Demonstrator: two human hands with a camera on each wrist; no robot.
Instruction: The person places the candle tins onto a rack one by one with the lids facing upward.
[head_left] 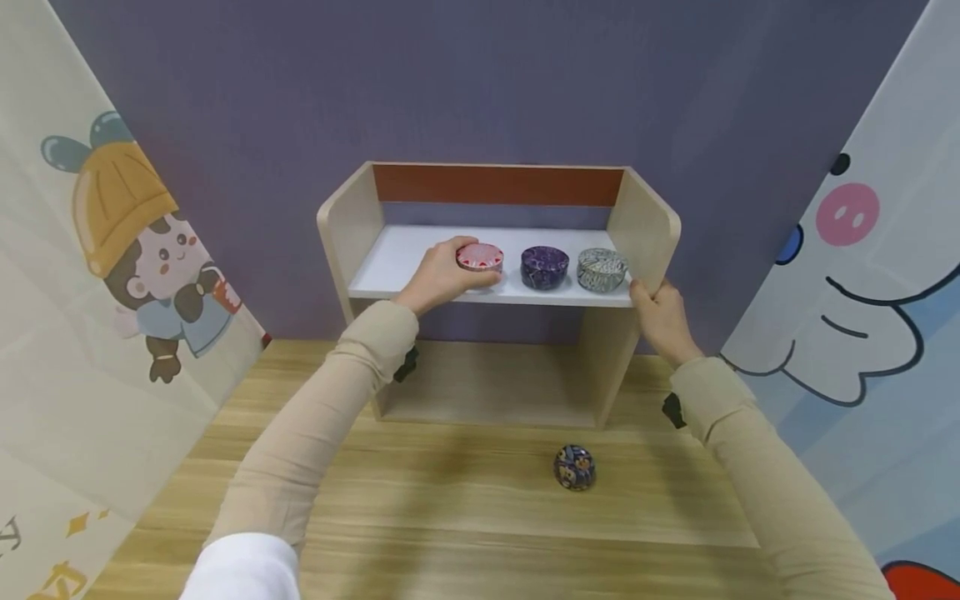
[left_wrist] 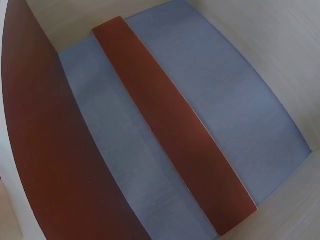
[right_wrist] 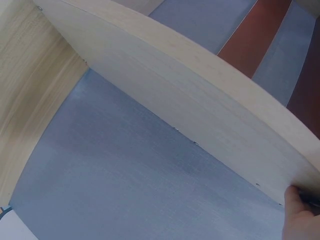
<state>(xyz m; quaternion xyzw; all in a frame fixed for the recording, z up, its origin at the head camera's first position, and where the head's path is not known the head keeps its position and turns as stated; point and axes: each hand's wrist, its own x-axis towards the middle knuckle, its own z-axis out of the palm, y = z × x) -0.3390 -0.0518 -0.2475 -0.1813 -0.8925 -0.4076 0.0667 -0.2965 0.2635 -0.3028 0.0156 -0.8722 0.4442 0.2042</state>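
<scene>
My left hand (head_left: 442, 275) holds a round pink tin with red marks (head_left: 480, 256) at the white upper board (head_left: 420, 250) of a small wooden shelf. To its right on that board stand a dark purple tin (head_left: 544, 267) and a grey-green patterned tin (head_left: 602, 269). My right hand (head_left: 663, 321) grips the front edge of the shelf's right side panel (head_left: 647, 229); in the right wrist view its fingers (right_wrist: 294, 202) lie against the panel's outer face. The left wrist view shows the shelf's inside, without the hand.
A dark patterned round tin (head_left: 574, 467) lies on the wooden table (head_left: 465, 500) in front of the shelf. A lower compartment (head_left: 495, 383) is under the white board. A red-brown strip (head_left: 498, 185) crosses the shelf's back. Printed curtains (head_left: 67, 317) hang at both sides.
</scene>
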